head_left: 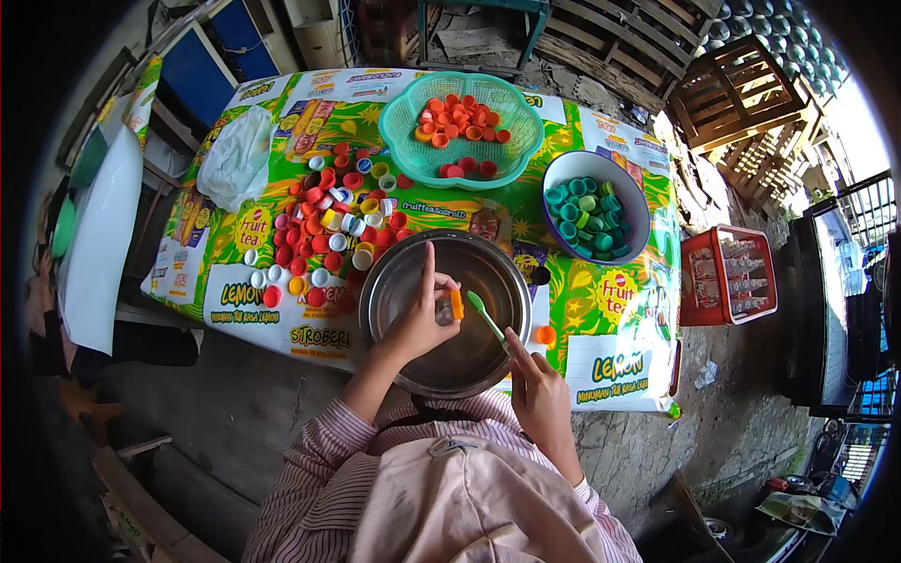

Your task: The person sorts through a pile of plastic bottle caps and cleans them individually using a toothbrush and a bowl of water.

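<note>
Over a metal bowl (497,375) at the table's front edge, my left hand (419,314) pinches an orange bottle cap (457,304) between thumb and fingers, its index finger pointing up. My right hand (540,389) grips a green and white toothbrush (488,316), its head tilted up close to the cap. Left of the bowl spreads a pile of red, white and yellow bottle caps (314,220). A single orange cap (544,335) lies right of the bowl.
Behind the bowl stands a green plastic basket (399,155) with orange and red caps. To its right, a white basin (554,171) holds green caps. A plastic bag (235,159) lies at the left. A red crate (694,281) of bottles stands on the floor at the right.
</note>
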Tool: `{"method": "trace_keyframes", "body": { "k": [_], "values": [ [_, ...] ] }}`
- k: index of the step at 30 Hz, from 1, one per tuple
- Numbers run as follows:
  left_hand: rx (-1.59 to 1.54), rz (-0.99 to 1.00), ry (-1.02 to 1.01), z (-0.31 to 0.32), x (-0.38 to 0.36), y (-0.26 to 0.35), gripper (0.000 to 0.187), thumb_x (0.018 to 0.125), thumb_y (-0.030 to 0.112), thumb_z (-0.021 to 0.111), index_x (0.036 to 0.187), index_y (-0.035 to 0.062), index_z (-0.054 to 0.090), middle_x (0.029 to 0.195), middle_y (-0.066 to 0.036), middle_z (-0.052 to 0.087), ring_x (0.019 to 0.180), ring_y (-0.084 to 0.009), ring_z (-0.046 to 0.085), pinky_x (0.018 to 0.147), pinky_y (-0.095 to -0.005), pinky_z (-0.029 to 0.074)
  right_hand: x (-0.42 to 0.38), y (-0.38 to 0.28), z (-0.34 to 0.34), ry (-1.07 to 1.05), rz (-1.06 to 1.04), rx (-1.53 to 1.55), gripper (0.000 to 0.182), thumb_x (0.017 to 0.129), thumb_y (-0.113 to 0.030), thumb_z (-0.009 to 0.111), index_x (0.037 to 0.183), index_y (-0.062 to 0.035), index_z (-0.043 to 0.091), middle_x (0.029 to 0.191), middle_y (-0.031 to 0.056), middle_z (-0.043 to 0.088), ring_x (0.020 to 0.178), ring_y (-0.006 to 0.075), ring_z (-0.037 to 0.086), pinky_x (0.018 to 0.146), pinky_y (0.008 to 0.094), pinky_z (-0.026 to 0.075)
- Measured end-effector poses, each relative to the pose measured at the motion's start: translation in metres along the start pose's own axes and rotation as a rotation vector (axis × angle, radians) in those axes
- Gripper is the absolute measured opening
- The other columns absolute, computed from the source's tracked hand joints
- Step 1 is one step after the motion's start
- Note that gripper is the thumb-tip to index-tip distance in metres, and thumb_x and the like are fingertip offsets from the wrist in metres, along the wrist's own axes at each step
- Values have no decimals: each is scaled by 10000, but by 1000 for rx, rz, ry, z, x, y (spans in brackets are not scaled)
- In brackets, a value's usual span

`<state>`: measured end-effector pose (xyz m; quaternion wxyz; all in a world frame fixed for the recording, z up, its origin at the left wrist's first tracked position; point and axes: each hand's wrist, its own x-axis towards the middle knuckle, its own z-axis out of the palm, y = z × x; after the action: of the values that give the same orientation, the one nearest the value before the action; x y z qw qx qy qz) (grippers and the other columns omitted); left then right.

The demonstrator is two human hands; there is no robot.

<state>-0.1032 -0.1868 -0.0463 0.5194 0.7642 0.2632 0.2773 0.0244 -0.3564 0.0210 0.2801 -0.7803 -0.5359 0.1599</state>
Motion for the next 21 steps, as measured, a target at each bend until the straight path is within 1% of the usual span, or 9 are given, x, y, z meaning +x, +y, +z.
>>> {"method": "trace_keyframes", "body": {
  "k": [5,7,8,10,11,13,18,20,21],
  "values": [
    [-20,48,-5,-1,0,3,1100,673,-94,648,1406,112,-146,1039,-114,469,1027,-233,557,934,-333,445,0,1,0,23,15,45,504,843,-73,525,1317,-215,430,690,121,539,528,291,550,472,404,435],
    [-330,-22,-3,1,-3,6,1083,714,-84,643,1395,116,-175,1060,-115,466,1064,-221,529,925,-336,458,1,0,1,33,14,64,517,841,-63,524,1326,-210,418,694,126,538,538,295,552,478,405,433],
    [-330,-20,-2,1,-4,8,1083,714,-84,643,1395,116,-175,1060,-115,466,1064,-221,529,925,-336,458,-1,-1,3,42,-9,121,524,842,-56,520,1331,-205,409,700,131,539,544,300,553,484,407,433],
    [-734,-149,22,2,-7,12,1007,776,-61,624,1402,113,-145,1119,-117,465,1099,-208,508,917,-333,461,-4,-2,7,49,-34,179,531,842,-48,515,1337,-200,400,706,135,540,551,305,555,490,409,432],
    [-733,-148,22,1,-10,11,1007,776,-61,624,1402,113,-145,1119,-117,465,1099,-208,508,917,-333,461,-5,-2,9,23,-46,194,533,842,-39,511,1339,-195,397,705,136,540,553,309,555,493,411,431],
    [-812,-234,3,-3,-16,10,904,810,-16,610,1427,118,-38,1209,-132,458,1125,-194,497,953,-307,417,-5,0,10,-1,-57,206,535,843,-30,507,1341,-190,394,703,137,541,556,313,555,496,413,429],
    [-757,-279,-27,-10,-21,11,719,865,4,535,1419,71,82,1272,-132,439,1161,-205,473,994,-327,387,-10,-4,10,-20,-32,214,557,835,-20,511,1347,-201,385,690,135,535,569,325,561,516,409,441],
    [-1045,-326,-33,-10,-19,13,517,916,69,470,1376,47,234,1270,-122,449,1175,-221,468,1008,-345,380,-9,-3,16,4,-58,266,557,836,-18,507,1347,-204,385,700,136,542,566,329,561,516,410,442],
    [-1047,-323,-33,-10,-19,12,517,916,69,470,1376,47,234,1270,-122,449,1175,-221,468,1008,-345,380,-8,-1,16,5,-59,264,557,836,-18,507,1347,-204,385,700,136,542,566,329,561,516,410,442]
  ]
}}
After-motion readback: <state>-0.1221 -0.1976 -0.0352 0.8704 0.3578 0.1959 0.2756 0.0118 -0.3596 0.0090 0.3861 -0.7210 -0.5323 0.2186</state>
